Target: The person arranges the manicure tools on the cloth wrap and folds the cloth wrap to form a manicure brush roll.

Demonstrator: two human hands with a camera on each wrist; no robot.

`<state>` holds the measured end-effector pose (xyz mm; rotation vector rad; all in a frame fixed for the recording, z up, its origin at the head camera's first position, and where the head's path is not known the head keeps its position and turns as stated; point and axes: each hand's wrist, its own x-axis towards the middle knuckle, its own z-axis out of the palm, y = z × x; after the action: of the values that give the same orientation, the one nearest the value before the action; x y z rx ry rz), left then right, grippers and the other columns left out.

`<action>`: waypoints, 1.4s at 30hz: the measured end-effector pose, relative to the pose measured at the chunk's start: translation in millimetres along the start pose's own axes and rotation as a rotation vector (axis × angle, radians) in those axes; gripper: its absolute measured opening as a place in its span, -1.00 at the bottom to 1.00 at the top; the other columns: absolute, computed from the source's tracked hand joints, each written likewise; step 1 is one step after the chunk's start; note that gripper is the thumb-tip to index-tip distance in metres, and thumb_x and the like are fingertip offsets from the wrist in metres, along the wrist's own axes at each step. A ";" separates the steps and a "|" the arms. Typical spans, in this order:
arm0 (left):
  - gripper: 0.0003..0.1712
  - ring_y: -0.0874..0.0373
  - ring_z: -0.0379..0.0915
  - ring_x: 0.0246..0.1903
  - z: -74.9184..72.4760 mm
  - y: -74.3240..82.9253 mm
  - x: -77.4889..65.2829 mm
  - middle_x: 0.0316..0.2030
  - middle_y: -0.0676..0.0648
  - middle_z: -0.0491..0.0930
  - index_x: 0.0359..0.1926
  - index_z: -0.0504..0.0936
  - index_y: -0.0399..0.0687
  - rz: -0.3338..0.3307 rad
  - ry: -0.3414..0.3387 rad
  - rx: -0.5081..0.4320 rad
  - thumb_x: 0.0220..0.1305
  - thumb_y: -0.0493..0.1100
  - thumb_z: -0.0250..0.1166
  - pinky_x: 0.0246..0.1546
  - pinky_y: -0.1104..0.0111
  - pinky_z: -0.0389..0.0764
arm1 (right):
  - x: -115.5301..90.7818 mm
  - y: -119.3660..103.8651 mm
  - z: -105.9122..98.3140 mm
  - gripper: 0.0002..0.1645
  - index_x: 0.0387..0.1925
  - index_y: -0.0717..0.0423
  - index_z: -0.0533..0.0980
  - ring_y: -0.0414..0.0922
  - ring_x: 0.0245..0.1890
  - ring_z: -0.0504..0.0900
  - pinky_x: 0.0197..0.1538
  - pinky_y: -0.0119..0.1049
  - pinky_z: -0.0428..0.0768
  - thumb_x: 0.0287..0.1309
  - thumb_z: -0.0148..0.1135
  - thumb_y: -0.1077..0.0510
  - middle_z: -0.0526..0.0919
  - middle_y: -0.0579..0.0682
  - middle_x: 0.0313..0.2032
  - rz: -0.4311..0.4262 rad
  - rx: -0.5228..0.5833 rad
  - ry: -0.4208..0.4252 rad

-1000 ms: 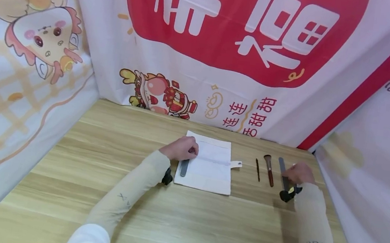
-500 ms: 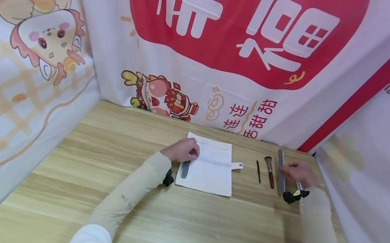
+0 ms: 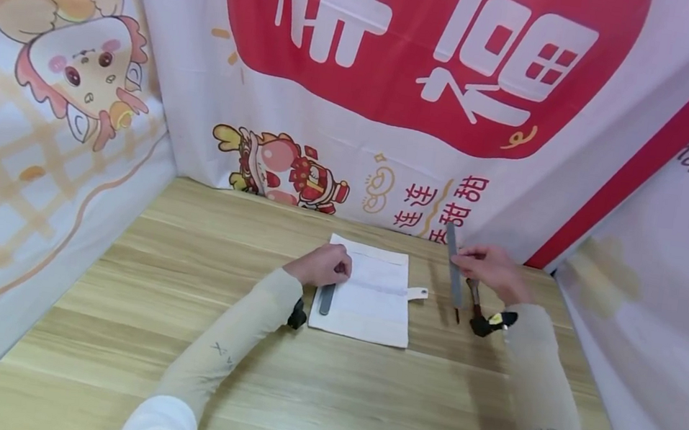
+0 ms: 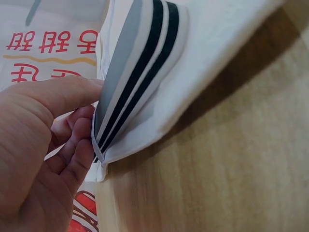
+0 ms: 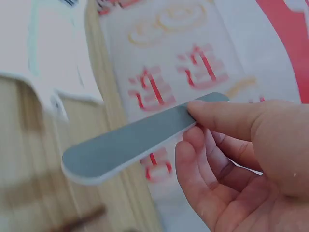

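A white fabric case [image 3: 372, 306] with a snap tab [image 3: 417, 294] lies opened on the table. My left hand [image 3: 321, 264] pinches its left edge, thumb on one side and curled fingers on the other. A grey nail file [image 3: 327, 298] lies along that edge. In the left wrist view, grey and black-and-white striped layers [image 4: 140, 72] stand beside the fingers, partly inside the fabric. My right hand [image 3: 489, 267] holds a second grey nail file [image 5: 130, 135] near one end, between thumb and fingers, raised above the table to the right of the case.
Under the raised file lies a thin dark stick [image 3: 457, 317], mostly covered. Beside it is a makeup brush [image 3: 474, 294], partly behind the right wrist. Printed cloth walls [image 3: 305, 115] enclose the wooden table [image 3: 320, 401] at the back and sides.
My right hand has taken up the nail file from the table's right side and carried it left, over the brush and the thin stick. The left hand stays at the case edge.
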<state>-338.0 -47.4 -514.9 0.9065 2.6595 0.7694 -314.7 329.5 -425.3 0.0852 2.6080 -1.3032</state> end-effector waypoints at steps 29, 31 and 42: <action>-0.84 0.15 0.43 -0.19 1.4 -1.9 -1.7 -0.21 -0.02 0.56 -0.26 0.72 -0.01 0.036 0.019 0.021 0.53 -0.21 0.27 -0.06 0.32 0.50 | 76.8 -46.0 179.9 -0.70 0.03 0.43 0.65 -0.18 -0.34 0.73 -0.01 -0.20 0.78 0.35 0.38 0.29 0.77 0.05 -0.28 -0.061 0.529 0.151; -0.84 0.16 0.44 -0.19 1.4 -1.5 -1.3 -0.19 -0.01 0.55 -0.25 0.71 0.01 0.024 0.009 0.011 0.54 -0.19 0.26 -0.06 0.33 0.51 | 76.1 -44.4 180.8 -0.71 0.01 0.41 0.66 -0.18 -0.34 0.72 -0.07 -0.28 0.77 0.36 0.38 0.28 0.78 0.09 -0.25 -0.038 0.505 0.136; -0.85 0.17 0.46 -0.18 -0.3 -0.7 -5.0 -0.15 0.00 0.54 -0.23 0.67 0.03 -0.028 0.001 -0.007 0.57 -0.15 0.23 -0.08 0.34 0.53 | 74.2 -44.5 182.1 -0.74 0.04 0.25 0.70 -0.23 -0.29 0.70 -0.18 -0.43 0.70 0.40 0.35 0.23 0.79 0.09 -0.10 0.080 0.294 -0.061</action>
<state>-334.5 -51.1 -514.7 0.8649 2.6627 0.7724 -362.0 154.1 -513.0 0.1921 2.3204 -1.6222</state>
